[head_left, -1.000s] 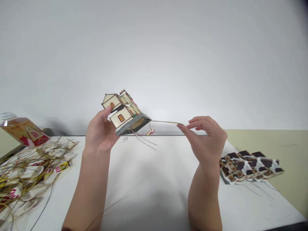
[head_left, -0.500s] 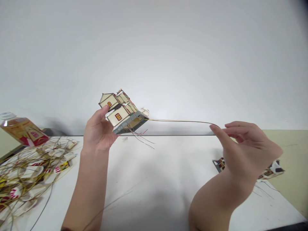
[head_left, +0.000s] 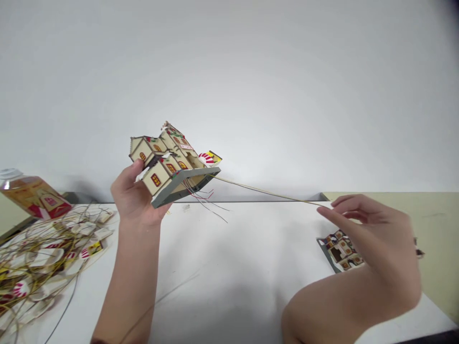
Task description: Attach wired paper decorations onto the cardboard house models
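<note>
My left hand (head_left: 138, 198) grips a cream model house (head_left: 159, 174) from its left side, tilted, with its grey base facing down and right. Thin red and dark wires (head_left: 204, 198) dangle from under the base. A small piece with red and white stripes and a yellow part (head_left: 210, 157) sits at the house's right side. From the base a long yellow and black wire (head_left: 265, 192) runs taut to my right hand (head_left: 369, 229), whose thumb and forefinger pinch its far end.
Tangled wires with small white, striped and yellow pieces (head_left: 46, 258) cover the table's left. Behind them a bottle of amber liquid (head_left: 36, 193) leans. Another model house (head_left: 340, 251) lies at the right, partly behind my right hand. A pale wall (head_left: 229, 95) stands behind the white table (head_left: 222, 286).
The house has shifted left and turned, showing more of its front and the striped piece. My right hand has moved slightly down and right, and the wire now slopes downward.
</note>
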The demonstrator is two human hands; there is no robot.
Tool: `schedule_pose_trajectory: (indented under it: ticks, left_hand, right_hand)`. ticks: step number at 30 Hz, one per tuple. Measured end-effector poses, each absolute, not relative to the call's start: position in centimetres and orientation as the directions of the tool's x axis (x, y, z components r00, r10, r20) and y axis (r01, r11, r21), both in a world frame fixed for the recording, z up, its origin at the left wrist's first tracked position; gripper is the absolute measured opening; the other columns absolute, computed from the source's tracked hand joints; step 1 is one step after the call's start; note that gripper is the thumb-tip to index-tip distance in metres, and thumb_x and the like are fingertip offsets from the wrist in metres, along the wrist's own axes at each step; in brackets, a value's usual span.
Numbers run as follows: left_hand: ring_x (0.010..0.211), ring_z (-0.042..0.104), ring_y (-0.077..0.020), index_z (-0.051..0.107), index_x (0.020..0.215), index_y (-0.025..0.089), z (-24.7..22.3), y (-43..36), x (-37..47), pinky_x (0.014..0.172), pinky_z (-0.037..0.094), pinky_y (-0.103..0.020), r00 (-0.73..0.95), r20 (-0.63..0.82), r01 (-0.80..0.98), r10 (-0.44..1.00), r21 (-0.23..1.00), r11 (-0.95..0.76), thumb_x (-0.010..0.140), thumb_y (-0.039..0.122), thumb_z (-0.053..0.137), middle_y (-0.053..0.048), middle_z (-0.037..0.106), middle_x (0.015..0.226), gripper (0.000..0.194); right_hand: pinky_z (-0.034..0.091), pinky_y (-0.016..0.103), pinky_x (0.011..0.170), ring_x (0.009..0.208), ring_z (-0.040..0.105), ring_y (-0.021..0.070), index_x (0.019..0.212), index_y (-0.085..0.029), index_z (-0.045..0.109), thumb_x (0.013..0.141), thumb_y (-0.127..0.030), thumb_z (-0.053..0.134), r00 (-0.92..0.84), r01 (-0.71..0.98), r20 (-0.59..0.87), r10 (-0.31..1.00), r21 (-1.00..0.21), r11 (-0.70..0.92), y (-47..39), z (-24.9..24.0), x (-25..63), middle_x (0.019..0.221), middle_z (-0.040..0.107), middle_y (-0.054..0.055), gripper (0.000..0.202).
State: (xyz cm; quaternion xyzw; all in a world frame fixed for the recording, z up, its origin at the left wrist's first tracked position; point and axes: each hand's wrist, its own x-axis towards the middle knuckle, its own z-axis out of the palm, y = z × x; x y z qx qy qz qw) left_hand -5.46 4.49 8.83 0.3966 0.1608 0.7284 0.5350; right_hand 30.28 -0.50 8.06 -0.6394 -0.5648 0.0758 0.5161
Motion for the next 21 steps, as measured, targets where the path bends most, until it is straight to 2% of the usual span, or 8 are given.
schedule_pose_trajectory:
  ticks: [2, 6, 10, 14, 21]
  left_hand:
    - [0.139, 0.033, -0.0279, 0.065, 0.111, 0.035, 8.8, 4.4, -5.5, 0.094, 0.055, -0.051, -0.105, 0.446, -0.626, 0.889, 0.664, -0.408, 0.088, 0.031, 0.050, 0.007, 0.067, 0.118, 0.028]
    - [0.143, 0.024, -0.0279, 0.068, 0.103, 0.036, 8.7, 4.4, -5.0, 0.096, 0.052, -0.053, -0.121, 0.483, -0.568, 0.867, 0.683, -0.459, 0.085, 0.037, 0.053, 0.009, 0.067, 0.118, 0.023]
    - [0.143, 0.024, -0.0318, 0.068, 0.102, 0.037, 8.7, 4.3, -4.4, 0.096, 0.051, -0.058, -0.137, 0.506, -0.506, 0.852, 0.703, -0.499, 0.079, 0.044, 0.060, 0.009, 0.067, 0.117, 0.025]
    - [0.142, 0.027, -0.0318, 0.068, 0.105, 0.039, 8.8, 4.2, -3.9, 0.099, 0.048, -0.057, -0.153, 0.540, -0.508, 0.827, 0.675, -0.535, 0.077, 0.046, 0.063, 0.008, 0.067, 0.117, 0.029]
    - [0.136, 0.039, -0.0309, 0.066, 0.115, 0.032, 8.5, 4.8, -2.8, 0.108, 0.041, -0.052, -0.292, 0.630, -0.634, 0.719, 0.435, -0.639, 0.077, 0.044, 0.065, 0.000, 0.065, 0.122, 0.040]
  right_hand:
    - [0.043, 0.030, 0.056, 0.070, 0.061, 0.0194, 0.065, -0.020, 0.064, 0.066, -0.051, 0.075, 0.231, 0.702, 0.367, 0.901, -0.704, 0.107, 0.0, 7.9, 31.0, 0.079, 0.067, 0.004, 0.033]
    - [0.044, 0.029, 0.058, 0.073, 0.061, 0.0192, 0.064, -0.022, 0.061, 0.071, -0.051, 0.070, 0.085, 0.746, 0.214, 0.973, -0.661, 0.080, 1.3, 7.7, 30.6, 0.087, 0.068, 0.004, 0.032]
    - [0.046, 0.031, 0.067, 0.077, 0.060, 0.0185, 0.061, -0.022, 0.058, 0.073, -0.045, 0.067, -0.063, 0.767, 0.102, 0.993, -0.632, 0.114, 2.2, 7.9, 29.3, 0.085, 0.067, 0.003, 0.028]
    - [0.045, 0.030, 0.065, 0.080, 0.059, 0.0188, 0.062, -0.023, 0.058, 0.072, -0.043, 0.067, -0.086, 0.787, -0.021, 0.996, -0.614, 0.055, 2.7, 8.0, 28.5, 0.079, 0.066, 0.000, 0.024]
    - [0.041, 0.027, 0.059, 0.073, 0.057, 0.0157, 0.063, -0.022, 0.055, 0.071, -0.039, 0.066, -0.083, 0.778, -0.088, 0.993, -0.629, 0.009, 3.2, 7.9, 28.5, 0.077, 0.064, -0.001, 0.022]
